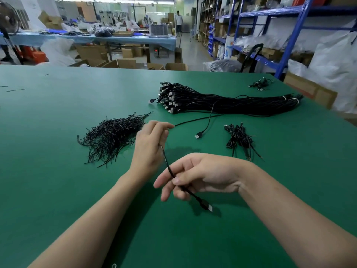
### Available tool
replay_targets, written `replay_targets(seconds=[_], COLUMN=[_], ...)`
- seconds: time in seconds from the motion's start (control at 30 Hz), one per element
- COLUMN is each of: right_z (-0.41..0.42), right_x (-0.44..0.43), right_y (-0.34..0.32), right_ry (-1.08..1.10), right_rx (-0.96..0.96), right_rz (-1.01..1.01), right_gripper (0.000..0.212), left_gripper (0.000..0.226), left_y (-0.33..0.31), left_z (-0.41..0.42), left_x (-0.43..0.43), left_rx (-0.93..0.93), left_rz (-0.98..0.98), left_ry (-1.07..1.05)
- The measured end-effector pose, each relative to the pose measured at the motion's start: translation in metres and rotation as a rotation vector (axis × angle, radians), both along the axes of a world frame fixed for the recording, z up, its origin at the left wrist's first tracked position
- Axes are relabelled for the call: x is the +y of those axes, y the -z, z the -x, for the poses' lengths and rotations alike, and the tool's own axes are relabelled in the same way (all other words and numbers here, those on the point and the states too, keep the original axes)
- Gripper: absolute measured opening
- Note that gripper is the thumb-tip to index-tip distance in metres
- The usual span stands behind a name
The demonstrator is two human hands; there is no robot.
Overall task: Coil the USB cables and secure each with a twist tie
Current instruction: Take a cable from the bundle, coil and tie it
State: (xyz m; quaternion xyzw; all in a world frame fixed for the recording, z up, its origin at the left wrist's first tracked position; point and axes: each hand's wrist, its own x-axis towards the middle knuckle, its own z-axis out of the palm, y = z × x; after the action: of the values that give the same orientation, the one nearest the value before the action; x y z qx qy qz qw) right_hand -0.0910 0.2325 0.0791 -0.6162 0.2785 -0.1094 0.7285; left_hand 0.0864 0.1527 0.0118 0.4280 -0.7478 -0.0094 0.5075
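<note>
I hold one black USB cable (166, 161) in both hands above the green table (58, 190). My left hand (149, 146) grips it further along, and the cable runs on from its fingers toward the big bundle. My right hand (199, 176) pinches it near the plug end (207, 206), which hangs below. Left of my hands lies a pile of black twist ties (112, 136). A large bundle of uncoiled USB cables (222, 102) lies behind. Coiled, tied cables (238, 137) rest to the right.
A loose USB plug (198, 135) lies between the hands and the bundle. A small cluster of cables (260, 84) sits at the far right of the table. Cardboard boxes, blue shelving (289, 35) and a standing person (179, 22) are beyond the table.
</note>
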Motion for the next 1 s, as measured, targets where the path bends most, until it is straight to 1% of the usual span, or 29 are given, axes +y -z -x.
replay_targets(seconds=[0.07, 0.13, 0.23, 0.37, 0.47, 0.57, 0.63, 0.7, 0.8, 0.83, 0.9, 1.0], right_z=[0.0, -0.001, -0.002, -0.005, -0.003, 0.004, 0.01, 0.014, 0.017, 0.017, 0.016, 0.021], right_x=[0.003, 0.006, 0.01, 0.012, 0.011, 0.006, 0.0, -0.006, -0.012, -0.013, -0.016, -0.02], right_y=[-0.002, -0.005, -0.007, -0.004, -0.003, -0.009, -0.017, -0.027, -0.04, -0.042, -0.044, -0.041], right_ry=[0.068, 0.128, 0.164, 0.26, 0.311, 0.407, 0.504, 0.616, 0.708, 0.72, 0.77, 0.856], right_rx=[-0.03, -0.052, -0.043, -0.033, -0.083, -0.266, -0.435, -0.572, -0.717, -0.731, -0.674, -0.441], right_rz=[-0.042, -0.078, -0.079, -0.096, -0.075, -0.024, 0.023, 0.092, 0.192, 0.227, 0.337, 0.554], right_gripper=[0.032, 0.031, 0.027, 0.037, 0.034, 0.029, 0.028, 0.027, 0.026, 0.025, 0.025, 0.028], left_gripper=[0.024, 0.029, 0.03, 0.031, 0.023, 0.021, 0.023, 0.02, 0.018, 0.018, 0.021, 0.024], left_y=[0.006, 0.01, 0.009, 0.006, 0.004, -0.003, -0.012, -0.019, -0.029, -0.033, -0.042, -0.054], left_z=[0.0, 0.001, 0.0, -0.002, -0.001, 0.001, 0.006, 0.015, 0.034, 0.039, 0.045, 0.043], left_x=[0.0, -0.001, -0.001, 0.002, 0.006, 0.015, 0.024, 0.034, 0.046, 0.049, 0.055, 0.061], left_rx=[0.025, 0.03, 0.051, 0.073, 0.065, 0.038, 0.024, 0.012, -0.008, -0.04, -0.135, -0.277], left_rz=[-0.096, -0.148, -0.169, -0.176, -0.203, -0.186, -0.13, -0.071, -0.05, -0.057, -0.069, -0.094], left_ry=[0.088, 0.108, 0.089, 0.081, 0.099, 0.173, 0.225, 0.266, 0.275, 0.284, 0.3, 0.271])
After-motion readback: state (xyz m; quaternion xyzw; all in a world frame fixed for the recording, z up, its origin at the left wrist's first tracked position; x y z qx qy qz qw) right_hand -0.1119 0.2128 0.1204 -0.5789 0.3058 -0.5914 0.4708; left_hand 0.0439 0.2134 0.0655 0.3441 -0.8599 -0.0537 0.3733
